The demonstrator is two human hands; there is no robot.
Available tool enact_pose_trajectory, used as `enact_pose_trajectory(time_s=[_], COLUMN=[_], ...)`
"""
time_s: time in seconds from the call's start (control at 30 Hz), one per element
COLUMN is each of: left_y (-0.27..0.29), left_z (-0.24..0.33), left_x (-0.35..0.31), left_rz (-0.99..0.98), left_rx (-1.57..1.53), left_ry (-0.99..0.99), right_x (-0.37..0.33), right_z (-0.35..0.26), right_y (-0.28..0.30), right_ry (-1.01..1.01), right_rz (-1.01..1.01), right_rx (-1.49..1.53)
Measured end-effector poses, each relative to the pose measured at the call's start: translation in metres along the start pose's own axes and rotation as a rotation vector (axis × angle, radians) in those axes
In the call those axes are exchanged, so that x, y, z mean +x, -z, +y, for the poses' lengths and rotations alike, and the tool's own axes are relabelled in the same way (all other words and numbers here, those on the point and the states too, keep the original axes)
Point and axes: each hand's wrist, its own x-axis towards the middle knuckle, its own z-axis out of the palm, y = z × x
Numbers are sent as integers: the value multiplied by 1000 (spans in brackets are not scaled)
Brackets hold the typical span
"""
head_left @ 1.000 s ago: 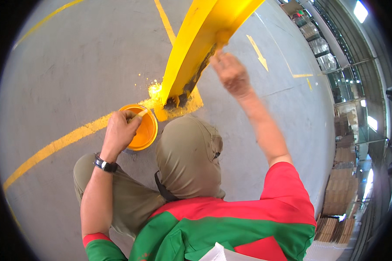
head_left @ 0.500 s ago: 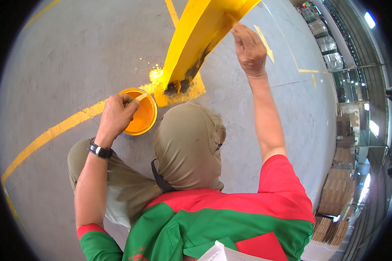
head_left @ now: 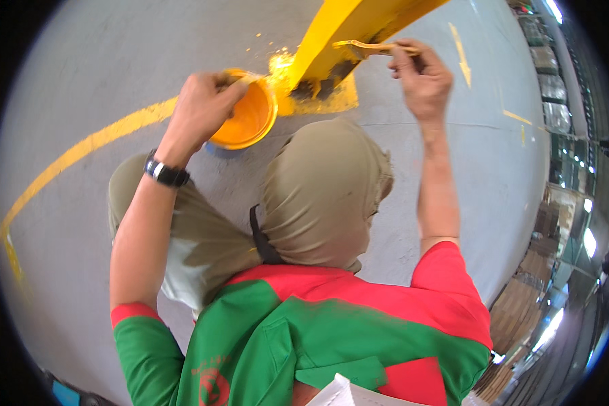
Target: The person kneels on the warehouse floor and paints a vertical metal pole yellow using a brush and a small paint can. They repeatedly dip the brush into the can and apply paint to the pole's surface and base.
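brush (head_left: 379,46), slim and yellow along its length, is pinched between the thumb and fingers of the right hand (head_left: 427,81), which is raised to the right of a yellow beam (head_left: 328,37); the brush points leftward and its far end overlaps the beam in view, though whether it touches the metal cannot be told. the left hand (head_left: 206,108) is at the upper left of a round paint can (head_left: 273,116), thumb reaching over the rim and fingers bent out of sight, so how firmly it grips, or on what, cannot be told. orange-yellow paint (head_left: 254,114) shows inside the can, which is on the grey floor (head_left: 115,61) just to the lower left of the beam's foot. a dark patch (head_left: 340,70) marks the beam low down, and a yellow-painted area (head_left: 342,100) lies on the floor around its base, with bright splatter (head_left: 281,64) beside it. a yellow curved line (head_left: 81,150) sweeps away to the left, and a pale yellow arrow (head_left: 461,57) lies right of the raised hand. nearer the body come a dark wristwatch (head_left: 166,173) on the left wrist, khaki trousers (head_left: 318,193) over a bent knee, and a red and green shirt (head_left: 358,325); blurred stacks (head_left: 555,116) line the far right.
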Motion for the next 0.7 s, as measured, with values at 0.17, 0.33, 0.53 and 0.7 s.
enact_pose_trajectory(time_s=[0.17, 0.33, 0.53, 0.7], left_y=[-3, -8, -18, -24], left_z=[-1, -2, -7, -1], left_x=[2, 5, 9, 6], left_rz=[24, 36, 63, 104], left_rx=[-41, -46, 39, 53], left_ry=[-25, -16, -84, -127], right_x=[7, 4, -10, -20], right_z=[-60, -55, -27, -18], right_y=[-32, -95, -152, -161], right_ry=[-129, 95, 232, 217], right_rz=[-365, -765, -1053, -1170], right_rx=[346, 148, -129, -201])
